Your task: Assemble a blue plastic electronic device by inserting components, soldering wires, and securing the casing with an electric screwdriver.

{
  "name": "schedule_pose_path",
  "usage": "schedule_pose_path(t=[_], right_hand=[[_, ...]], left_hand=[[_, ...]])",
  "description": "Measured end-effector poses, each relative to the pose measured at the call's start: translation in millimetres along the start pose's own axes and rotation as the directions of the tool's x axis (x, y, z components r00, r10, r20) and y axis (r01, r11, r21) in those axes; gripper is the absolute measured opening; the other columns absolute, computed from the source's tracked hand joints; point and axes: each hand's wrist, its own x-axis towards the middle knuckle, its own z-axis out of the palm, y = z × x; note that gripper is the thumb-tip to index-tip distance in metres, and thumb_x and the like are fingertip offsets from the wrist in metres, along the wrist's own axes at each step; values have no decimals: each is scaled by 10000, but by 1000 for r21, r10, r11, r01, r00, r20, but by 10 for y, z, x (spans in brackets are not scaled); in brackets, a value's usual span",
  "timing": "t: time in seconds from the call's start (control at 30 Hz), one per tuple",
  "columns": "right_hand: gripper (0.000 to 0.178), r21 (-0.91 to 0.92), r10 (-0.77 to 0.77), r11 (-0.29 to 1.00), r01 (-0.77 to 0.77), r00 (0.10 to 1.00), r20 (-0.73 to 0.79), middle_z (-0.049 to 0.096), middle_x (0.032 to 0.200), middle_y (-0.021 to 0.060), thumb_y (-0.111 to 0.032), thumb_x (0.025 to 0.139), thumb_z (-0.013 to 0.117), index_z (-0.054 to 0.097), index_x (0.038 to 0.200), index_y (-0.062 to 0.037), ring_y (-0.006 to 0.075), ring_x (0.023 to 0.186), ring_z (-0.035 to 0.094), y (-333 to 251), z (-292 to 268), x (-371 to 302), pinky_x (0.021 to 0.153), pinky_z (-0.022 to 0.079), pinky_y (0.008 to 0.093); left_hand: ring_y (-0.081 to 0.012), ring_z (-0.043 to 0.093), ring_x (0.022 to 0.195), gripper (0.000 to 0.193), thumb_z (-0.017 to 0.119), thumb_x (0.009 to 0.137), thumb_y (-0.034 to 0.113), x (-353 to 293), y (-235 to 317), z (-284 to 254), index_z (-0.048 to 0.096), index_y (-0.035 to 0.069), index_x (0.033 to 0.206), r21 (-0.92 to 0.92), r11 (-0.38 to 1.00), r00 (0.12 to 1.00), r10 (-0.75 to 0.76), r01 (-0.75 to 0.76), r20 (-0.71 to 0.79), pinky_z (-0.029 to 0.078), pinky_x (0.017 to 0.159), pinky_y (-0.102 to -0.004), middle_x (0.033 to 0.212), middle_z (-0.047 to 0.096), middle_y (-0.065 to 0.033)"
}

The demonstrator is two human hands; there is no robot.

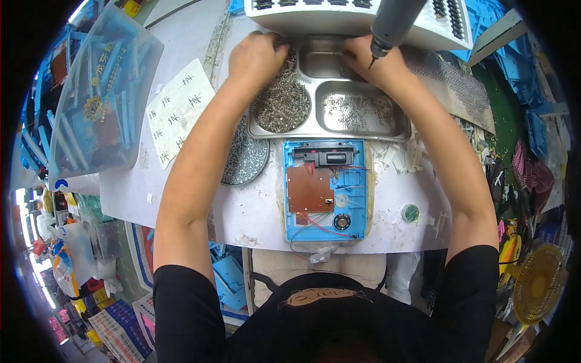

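At the far side of a metal divided tray [312, 130], my left hand [257, 57] bends its fingers and thumb at the top of a heap of small metal parts [281, 103]. What its fingertips hold is hidden. Across from it, my right hand [381, 63] reaches into the far compartment, thumb and fingers drawn together; I cannot make out anything between them. Small screws [357, 109] lie in the near right compartment. Close to my body, an open blue plastic housing [357, 181] holds a brown circuit board [308, 190], thin wires and a round speaker [342, 222].
An electric screwdriver [387, 30] hangs tip-down above my right hand. A white foam box [315, 19] stands behind the tray. A round dish of small parts [248, 160], a paper sheet [181, 109] and a clear bin [100, 115] are left. A green-topped roll [410, 212] sits right.
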Motion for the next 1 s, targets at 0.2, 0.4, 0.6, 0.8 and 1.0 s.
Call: schedule_pose_path(t=[0.2,0.4,0.6,0.8,1.0], right_hand=[[189,-351,-4,936,35,996,88,735,943,188,-182,862,643,741,972,-63,366,905,716,-39,330,321,811,570,469],[154,-196,-60,978,75,995,83,727,871,167,-185,844,666,730,933,-77,356,817,712,-24,-91,118,751,570,462],[169,-283,-188,946,158,979,-83,724,802,126,-233,840,688,736,928,-97,361,787,708,142,183,100,748,569,466],[198,-334,-168,932,140,984,-57,723,810,169,-219,802,697,739,843,-30,376,789,716,-5,254,273,744,577,476],[260,-47,-53,998,49,995,-83,701,818,149,-310,800,716,691,910,-76,337,811,706,-55,-108,-303,684,548,462]], left_hand=[[-370,686,970,410,670,924,339,-190,130,-116,696,68,1231,-156,986,998,43,-52,-55,540,862,-449,1071,713,-199],[-281,662,764,243,700,895,206,-594,329,-515,729,45,1074,-485,863,988,92,-143,-128,528,722,-395,871,687,-136],[-170,615,689,215,717,903,162,-766,460,-713,737,15,1059,-558,826,995,102,-78,11,495,647,-305,831,684,-110],[-117,669,811,201,689,950,142,-997,522,-798,730,-22,1058,-626,773,990,-14,99,139,532,755,-261,924,740,-85],[-87,633,747,208,688,954,150,-1264,805,-919,711,-23,1067,-683,696,966,-58,220,251,512,693,-254,853,718,-58]])
